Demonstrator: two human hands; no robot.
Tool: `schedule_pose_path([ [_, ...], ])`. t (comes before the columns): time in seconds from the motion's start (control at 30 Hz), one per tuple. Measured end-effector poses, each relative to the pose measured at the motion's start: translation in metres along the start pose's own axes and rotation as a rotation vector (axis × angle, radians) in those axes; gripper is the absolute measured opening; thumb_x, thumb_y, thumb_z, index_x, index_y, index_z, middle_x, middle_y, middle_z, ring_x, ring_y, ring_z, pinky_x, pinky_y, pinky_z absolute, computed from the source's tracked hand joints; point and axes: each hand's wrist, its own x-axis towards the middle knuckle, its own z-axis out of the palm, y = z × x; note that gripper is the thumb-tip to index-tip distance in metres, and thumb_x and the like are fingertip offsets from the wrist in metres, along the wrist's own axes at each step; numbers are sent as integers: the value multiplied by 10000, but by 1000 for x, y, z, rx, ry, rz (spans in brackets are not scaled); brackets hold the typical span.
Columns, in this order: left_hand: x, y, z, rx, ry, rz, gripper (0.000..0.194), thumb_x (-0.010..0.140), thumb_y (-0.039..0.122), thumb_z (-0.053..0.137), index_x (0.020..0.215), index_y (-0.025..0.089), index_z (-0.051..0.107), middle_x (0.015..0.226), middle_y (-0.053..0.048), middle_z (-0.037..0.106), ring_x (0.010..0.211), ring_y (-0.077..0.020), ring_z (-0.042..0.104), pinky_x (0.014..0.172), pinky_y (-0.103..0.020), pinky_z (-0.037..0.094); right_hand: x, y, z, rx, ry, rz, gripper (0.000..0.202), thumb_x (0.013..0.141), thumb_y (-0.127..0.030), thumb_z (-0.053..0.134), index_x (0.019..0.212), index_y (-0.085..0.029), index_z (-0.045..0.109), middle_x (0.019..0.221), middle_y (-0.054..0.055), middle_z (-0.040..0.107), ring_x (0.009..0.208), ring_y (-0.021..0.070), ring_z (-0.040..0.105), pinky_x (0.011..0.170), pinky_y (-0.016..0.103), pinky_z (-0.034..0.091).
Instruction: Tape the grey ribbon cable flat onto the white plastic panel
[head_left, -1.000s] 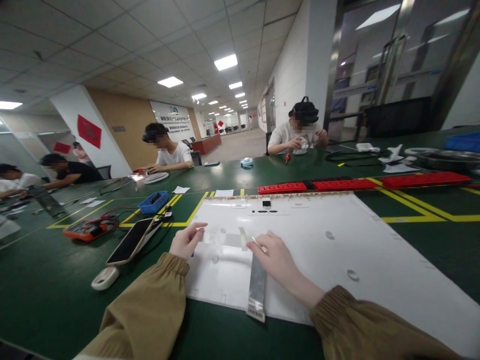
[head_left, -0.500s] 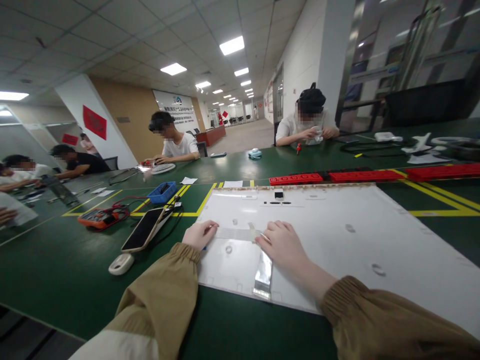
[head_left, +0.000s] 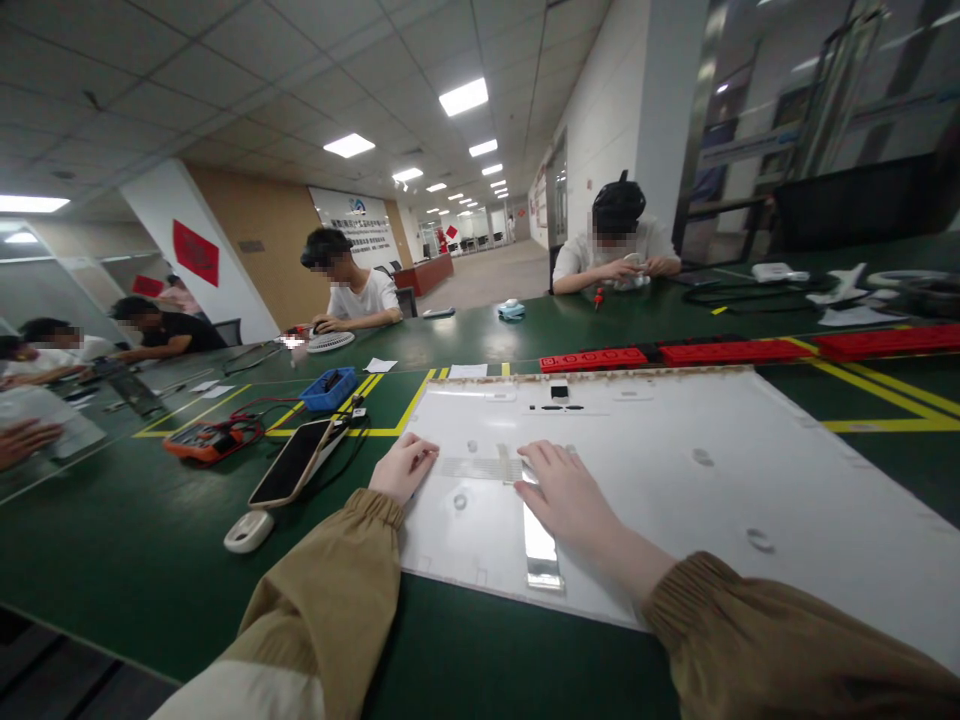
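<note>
A large white panel point(head_left: 637, 520) lies flat in front of me. Across its left part runs a thin, see-through flat cable point(head_left: 480, 468) with fine parallel lines. From under my right hand point(head_left: 559, 490) a shiny silver strip point(head_left: 541, 550) reaches toward the panel's near edge. The thumb and fingertips of that hand close on the cable where it meets the strip; its palm covers part of both. My left hand point(head_left: 405, 467) rests at the panel's left edge, fingers bent and pinched together beside the cable's left end. What lies between those fingertips is hidden.
Left of the panel lie a phone point(head_left: 291, 465), a white mouse-shaped object point(head_left: 248, 532), an orange meter point(head_left: 201, 440) and a blue tray point(head_left: 328, 389). Red plastic strips point(head_left: 739, 350) run behind the panel. Other people sit at work around the green table point(head_left: 187, 580).
The silver strip's near end has swung slightly right and catches more light. A shiny bit now shows beyond my right fingers. My hands have barely moved.
</note>
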Motion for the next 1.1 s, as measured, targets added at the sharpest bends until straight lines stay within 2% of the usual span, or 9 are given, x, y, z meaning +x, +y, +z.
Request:
schedule_pose_path([
  [0.13, 2, -6, 3, -32, 12, 38, 244, 877, 326, 461, 973, 227, 662, 933, -40, 568, 812, -158, 564, 729, -259, 454, 0, 0, 1, 31, -13, -122, 295, 869, -158, 459, 1152, -133, 540, 1222, 124, 541, 1127, 250, 469, 939, 404, 369],
  [0.27, 3, -9, 5, -67, 26, 67, 245, 876, 323, 461, 957, 221, 669, 898, -39, 565, 778, -154, 566, 717, -258, 461, 0, 3, 7, 28, -41, -253, 336, 864, -83, 416, 1161, -156, 557, 1232, 102, 563, 1165, 227, 465, 977, 409, 361],
  [0.37, 4, -11, 7, -96, 19, 73, 241, 875, 314, 464, 945, 214, 671, 879, -42, 569, 757, -152, 563, 711, -261, 462, 1, 5, 12, 10, -90, -288, 371, 854, -43, 395, 1164, -155, 564, 1243, 95, 566, 1178, 216, 463, 987, 398, 354],
  [0.5, 5, -13, 9, -140, 20, 81, 230, 873, 301, 471, 908, 199, 674, 877, -48, 576, 768, -153, 563, 719, -264, 460, 4, 3, 12, 10, -149, -227, 403, 816, 4, 401, 1158, -135, 563, 1223, 102, 576, 1125, 209, 497, 945, 366, 377],
  [0.6, 5, -11, 8, -162, 20, 106, 229, 875, 292, 471, 894, 188, 674, 873, -53, 582, 784, -160, 563, 723, -268, 459, 6, 1, 9, 57, -173, -191, 350, 836, -14, 406, 1112, -140, 582, 1182, 93, 600, 1104, 202, 506, 923, 347, 382],
  [0.77, 4, -10, 8, -132, 9, 112, 249, 879, 306, 456, 906, 189, 675, 851, -49, 580, 737, -154, 550, 700, -264, 448, 7, 0, 5, 86, -173, -170, 327, 862, -57, 409, 1125, -166, 569, 1195, 80, 594, 1101, 204, 492, 909, 339, 368],
  [0.93, 3, -13, 11, -120, 2, 119, 270, 888, 299, 427, 947, 189, 666, 868, -51, 568, 739, -155, 540, 704, -270, 438, 9, -6, 5, 46, -176, -65, 409, 825, -42, 406, 1221, -104, 487, 1091, 119, 610, 1049, 228, 502, 876, 337, 358],
  [1.1, 3, -12, 11, -109, -9, 112, 279, 883, 285, 417, 961, 182, 664, 851, -52, 561, 748, -160, 544, 725, -277, 440, 14, -13, 5, 7, -190, -16, 323, 845, -107, 425, 1152, -130, 522, 1024, 113, 608, 1030, 240, 493, 845, 337, 331],
])
